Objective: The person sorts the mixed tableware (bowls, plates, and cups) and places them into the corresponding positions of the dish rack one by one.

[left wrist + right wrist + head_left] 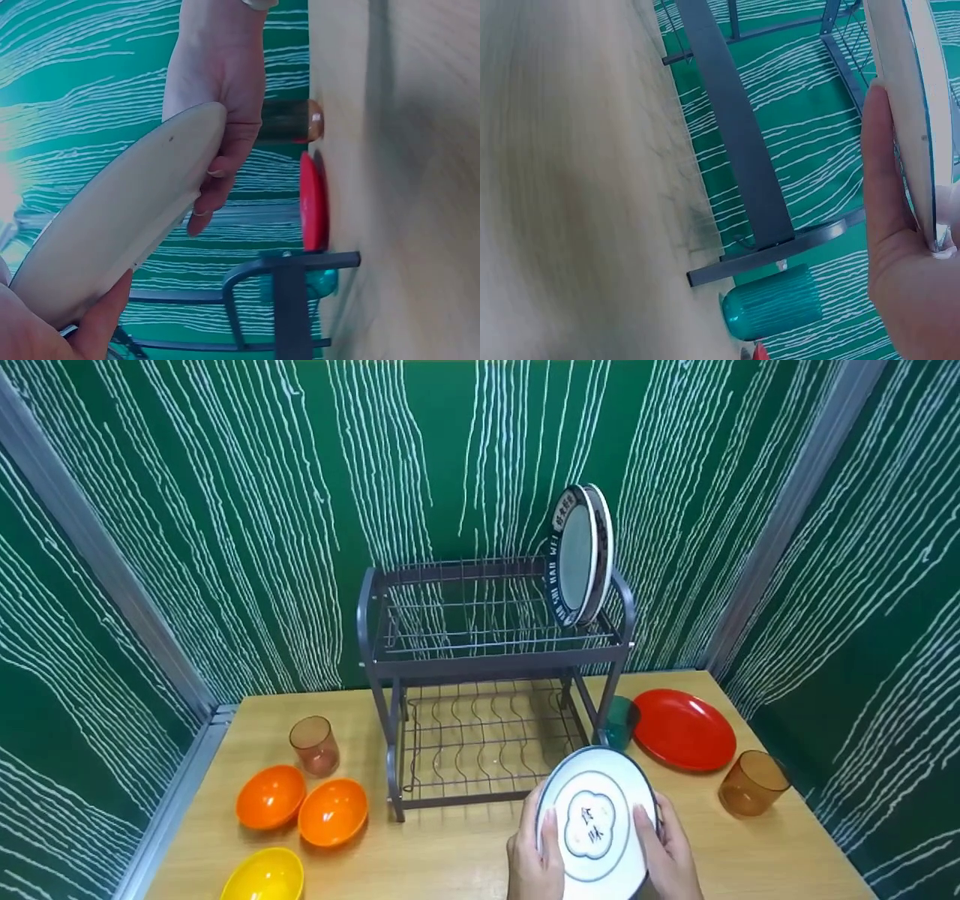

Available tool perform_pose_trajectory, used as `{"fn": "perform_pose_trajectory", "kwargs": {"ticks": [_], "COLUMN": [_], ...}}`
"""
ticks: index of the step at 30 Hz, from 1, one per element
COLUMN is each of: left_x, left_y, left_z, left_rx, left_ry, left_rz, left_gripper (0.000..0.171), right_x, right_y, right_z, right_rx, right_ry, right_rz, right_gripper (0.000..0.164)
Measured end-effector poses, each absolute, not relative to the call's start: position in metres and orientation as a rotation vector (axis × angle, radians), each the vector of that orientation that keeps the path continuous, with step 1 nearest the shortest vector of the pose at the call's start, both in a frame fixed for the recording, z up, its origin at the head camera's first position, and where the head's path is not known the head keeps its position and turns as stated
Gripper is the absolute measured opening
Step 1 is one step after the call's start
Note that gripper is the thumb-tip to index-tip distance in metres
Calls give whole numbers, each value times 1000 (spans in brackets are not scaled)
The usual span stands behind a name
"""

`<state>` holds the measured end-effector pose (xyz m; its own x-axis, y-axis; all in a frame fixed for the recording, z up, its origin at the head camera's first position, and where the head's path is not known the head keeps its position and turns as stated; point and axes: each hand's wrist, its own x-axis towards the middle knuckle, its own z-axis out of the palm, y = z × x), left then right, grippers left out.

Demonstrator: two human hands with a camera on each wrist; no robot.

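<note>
Both my hands hold a white plate [592,780] with a dark rim and dark characters inside a flower outline, in front of the dish rack [502,664]. My left hand [534,851] grips its left edge, thumb on the face and fingers behind. On the opposite edge my right hand [667,847] pinches it in the same way. The plate's pale underside [124,210] shows in the left wrist view. Two plates [576,559] with dark patterned rims stand upright at the right end of the rack's upper tier.
Orange bowls [271,796], a yellow bowl [264,876] and a pinkish-brown cup [315,746] are left of the rack. To its right are a green cup [772,302], a red plate [684,730] and an amber cup [752,784]. Green walls surround the wooden table [450,859].
</note>
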<state>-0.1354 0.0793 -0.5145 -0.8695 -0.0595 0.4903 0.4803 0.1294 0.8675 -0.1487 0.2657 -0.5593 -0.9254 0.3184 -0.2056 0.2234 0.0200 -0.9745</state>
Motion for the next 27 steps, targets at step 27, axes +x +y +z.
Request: {"fn": "perform_pose_trajectory", "kwargs": {"ticks": [27], "left_x": [-166], "left_y": [48], "left_z": [-438], "left_rx": [-587], "left_ry": [-1754], "left_rz": [-1471], "left_gripper": [46], "right_x": [-160], "right_y": [260], "right_z": [-547], "right_rx": [-52], "right_ry": [-2051], "right_rz": [2058], "right_gripper": [37]}}
